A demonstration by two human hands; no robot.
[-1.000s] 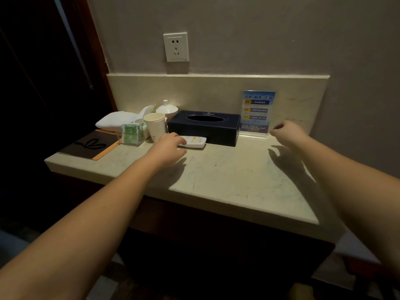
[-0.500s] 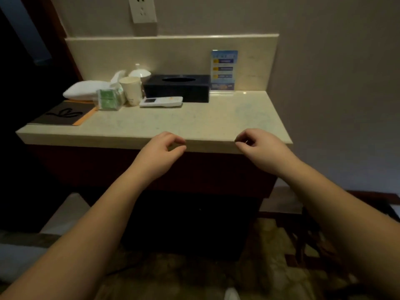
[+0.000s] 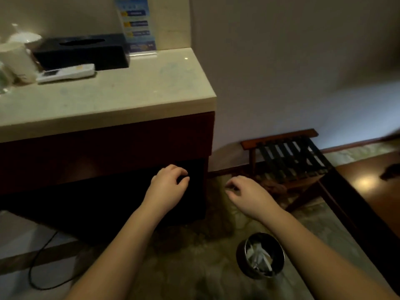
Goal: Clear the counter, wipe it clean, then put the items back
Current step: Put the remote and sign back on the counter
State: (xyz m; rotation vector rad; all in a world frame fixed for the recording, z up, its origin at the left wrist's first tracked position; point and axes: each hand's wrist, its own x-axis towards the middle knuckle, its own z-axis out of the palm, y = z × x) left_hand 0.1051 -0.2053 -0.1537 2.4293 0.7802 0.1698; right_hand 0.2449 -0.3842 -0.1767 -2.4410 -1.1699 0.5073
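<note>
Task barely begun: tissue box, remote, cup & sign sit along bench back edge, uncleared. Left hand & right hand loosely curled, empty, below bench front edge. Wiping, replacing remain.

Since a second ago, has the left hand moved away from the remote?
Yes. The left hand has dropped from beside the remote on the counter to below its front edge, empty.

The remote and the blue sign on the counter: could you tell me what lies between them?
In the head view, the black tissue box lies between the remote and the blue sign.
</note>
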